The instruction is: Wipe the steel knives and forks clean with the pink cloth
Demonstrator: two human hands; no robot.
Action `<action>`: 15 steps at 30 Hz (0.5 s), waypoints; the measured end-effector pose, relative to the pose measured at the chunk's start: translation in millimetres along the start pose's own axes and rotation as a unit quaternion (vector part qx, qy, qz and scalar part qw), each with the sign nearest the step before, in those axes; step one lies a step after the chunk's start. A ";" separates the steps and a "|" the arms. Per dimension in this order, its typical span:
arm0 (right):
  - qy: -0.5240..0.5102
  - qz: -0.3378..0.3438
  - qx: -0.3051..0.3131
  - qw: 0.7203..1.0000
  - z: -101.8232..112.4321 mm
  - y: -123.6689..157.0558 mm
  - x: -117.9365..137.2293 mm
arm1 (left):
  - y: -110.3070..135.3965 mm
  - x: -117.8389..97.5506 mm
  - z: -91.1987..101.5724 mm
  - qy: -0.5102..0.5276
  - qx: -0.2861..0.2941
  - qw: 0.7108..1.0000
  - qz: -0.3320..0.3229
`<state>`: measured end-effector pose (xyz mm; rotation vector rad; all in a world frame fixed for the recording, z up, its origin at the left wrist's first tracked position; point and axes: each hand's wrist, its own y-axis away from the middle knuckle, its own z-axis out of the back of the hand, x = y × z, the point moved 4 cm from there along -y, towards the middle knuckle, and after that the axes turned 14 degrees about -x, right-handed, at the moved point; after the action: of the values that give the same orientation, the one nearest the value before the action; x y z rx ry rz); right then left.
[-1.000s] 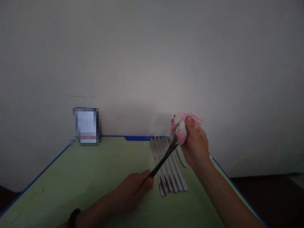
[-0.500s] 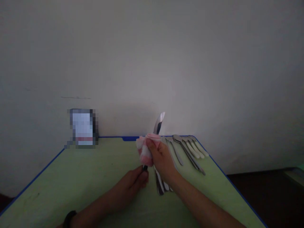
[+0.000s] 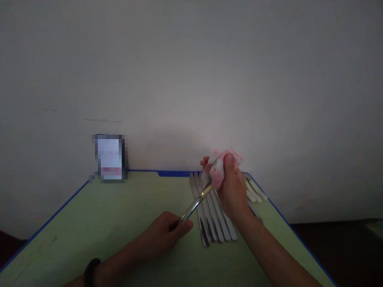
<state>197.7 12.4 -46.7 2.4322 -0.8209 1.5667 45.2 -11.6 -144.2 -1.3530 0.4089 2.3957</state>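
Note:
My left hand (image 3: 169, 233) is closed around the handle end of a table knife (image 3: 193, 208), which slants up and to the right. At its upper end the knife runs into a pink and white cloth (image 3: 220, 167). My right hand (image 3: 235, 189) grips this crumpled cloth, which hides the knife's tip. Below the cloth and to the right of my left hand, several knives (image 3: 206, 223) lie side by side on the table, their blades toward the wall.
Several white-handled utensils (image 3: 255, 191) lie by the right edge of the light green table (image 3: 119, 215), partly behind my right hand. A device with a blurred screen (image 3: 110, 157) stands at the back left against the wall (image 3: 167, 79).
My right hand and the cloth have moved right, toward the knife's tip. The knife has tilted over to the right, and the row of knives on the table shows more fully.

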 end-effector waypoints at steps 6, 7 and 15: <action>0.098 -0.020 0.099 0.990 -16.5 32.3 -24.2 | -1.3 1.0 -2.8 0.031 0.012 0.999 0.028; 0.102 -0.031 0.108 0.988 -19.2 34.9 -26.5 | -0.9 0.0 -3.0 0.040 0.013 0.999 0.023; 0.046 0.025 0.020 0.998 -8.8 6.6 11.5 | 9.3 -6.8 -1.5 -0.104 0.022 0.992 -0.066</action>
<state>190.9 6.1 -33.8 2.3621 -0.8497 1.7157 45.4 -21.7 -138.4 -1.0621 0.3022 2.3725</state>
